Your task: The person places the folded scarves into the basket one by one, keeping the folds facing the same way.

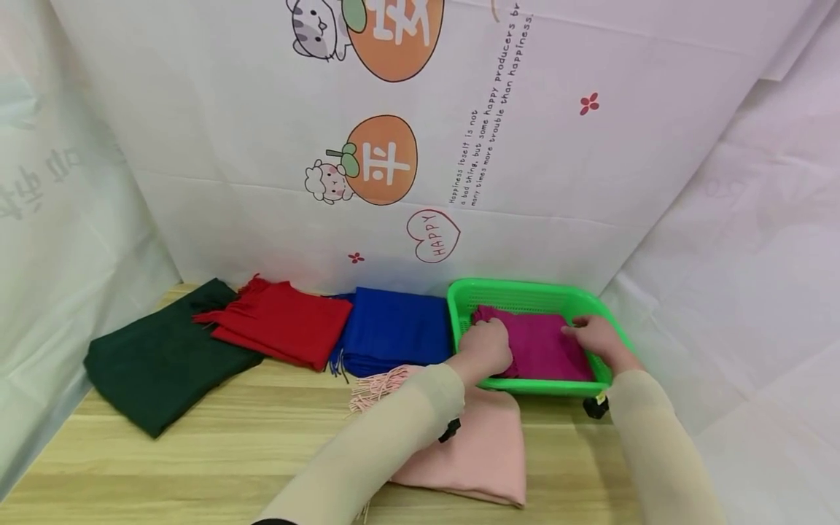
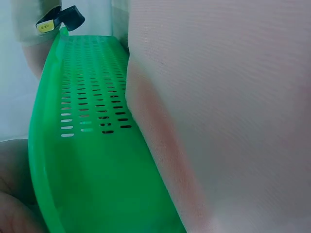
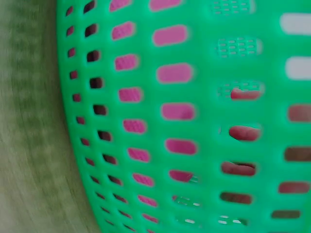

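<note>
A folded magenta scarf (image 1: pixel 541 339) lies in a green plastic basket (image 1: pixel 525 386). At the scarf's left end, my left hand (image 1: pixel 487 350) reaches over the basket's near rim and grips the cloth with curled fingers, its fingertips partly hidden. My right hand (image 1: pixel 599 339) is inside the right end, thumb and forefinger apart by the scarf's right edge. Through the basket's slots in the right wrist view, the magenta scarf (image 3: pixel 177 73) and parts of fingers show. A folded pink scarf (image 1: pixel 482 452) with fringe lies in front of the basket, under my left forearm.
Left of the basket, a folded blue scarf (image 1: pixel 397 328), a red fringed scarf (image 1: pixel 282 321) and a dark green scarf (image 1: pixel 170 357) lie in a row on the wooden table (image 1: pixel 249 445). A printed white sheet (image 1: pixel 525 189) hangs behind them.
</note>
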### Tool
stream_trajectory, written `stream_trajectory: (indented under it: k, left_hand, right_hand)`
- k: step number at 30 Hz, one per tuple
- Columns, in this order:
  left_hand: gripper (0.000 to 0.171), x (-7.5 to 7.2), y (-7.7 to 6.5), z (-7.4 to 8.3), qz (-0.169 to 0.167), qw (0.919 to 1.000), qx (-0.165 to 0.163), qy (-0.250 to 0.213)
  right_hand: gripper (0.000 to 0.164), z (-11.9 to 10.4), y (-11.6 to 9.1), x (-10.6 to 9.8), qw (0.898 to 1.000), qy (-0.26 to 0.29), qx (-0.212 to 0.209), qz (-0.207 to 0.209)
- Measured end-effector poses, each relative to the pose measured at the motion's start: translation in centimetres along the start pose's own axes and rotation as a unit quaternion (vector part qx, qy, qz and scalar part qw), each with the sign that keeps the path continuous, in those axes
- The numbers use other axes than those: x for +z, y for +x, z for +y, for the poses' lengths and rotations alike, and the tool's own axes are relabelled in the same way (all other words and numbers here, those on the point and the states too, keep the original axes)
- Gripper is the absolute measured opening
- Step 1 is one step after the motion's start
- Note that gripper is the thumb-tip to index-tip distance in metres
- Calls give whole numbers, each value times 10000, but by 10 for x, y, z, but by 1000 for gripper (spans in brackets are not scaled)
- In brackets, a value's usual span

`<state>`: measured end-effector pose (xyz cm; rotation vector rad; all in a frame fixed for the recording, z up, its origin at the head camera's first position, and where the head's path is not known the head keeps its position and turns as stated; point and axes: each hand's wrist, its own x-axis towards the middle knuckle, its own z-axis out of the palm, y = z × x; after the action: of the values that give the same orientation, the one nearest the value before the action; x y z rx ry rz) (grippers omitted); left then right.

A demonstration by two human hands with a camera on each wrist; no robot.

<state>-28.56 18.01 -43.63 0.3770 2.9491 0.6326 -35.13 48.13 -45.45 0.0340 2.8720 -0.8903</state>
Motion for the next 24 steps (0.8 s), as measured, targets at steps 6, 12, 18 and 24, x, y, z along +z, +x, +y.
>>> stream_trajectory:
  k: [6, 12, 18, 24]
  left_hand:
    - [44, -7, -6, -15, 108, 9976, 488, -486]
    - [47, -16, -15, -36, 319, 9879, 1070, -1075]
    - [69, -24, -26, -55, 582, 9824, 1142, -1358]
    - [72, -35, -42, -73, 741, 9804, 1139, -1424]
  right_hand:
    - [71, -11, -9, -2, 9995, 307, -59, 81]
    - [75, -22, -20, -2, 9979, 432, -328, 347]
    - [80, -41, -37, 2, 9954, 614, -563, 467]
    - [87, -65, -56, 13, 9943, 668, -705, 450]
